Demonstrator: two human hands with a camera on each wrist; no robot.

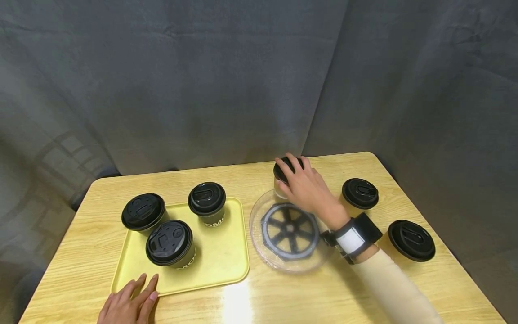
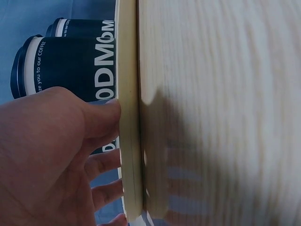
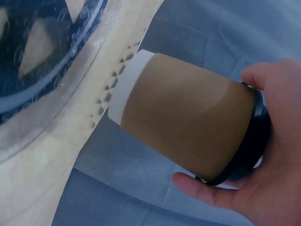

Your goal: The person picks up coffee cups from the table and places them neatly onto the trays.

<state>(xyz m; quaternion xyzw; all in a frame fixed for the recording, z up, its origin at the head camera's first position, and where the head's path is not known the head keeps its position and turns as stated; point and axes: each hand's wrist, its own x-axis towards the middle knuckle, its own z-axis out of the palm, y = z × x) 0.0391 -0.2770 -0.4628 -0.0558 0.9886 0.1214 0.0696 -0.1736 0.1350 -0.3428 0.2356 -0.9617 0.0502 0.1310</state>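
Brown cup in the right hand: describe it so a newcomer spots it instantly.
On the wooden table, find the clear round dish with a dark wheel pattern. At the dish's far side, the right hand grips a black lid from above; the brown cup is beneath. Unlike the other cups, it is being held.

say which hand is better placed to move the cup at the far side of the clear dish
Probably the right hand: its fingers grip that cup by the black lid. The left hand is at the near edge of the tray, farther away.
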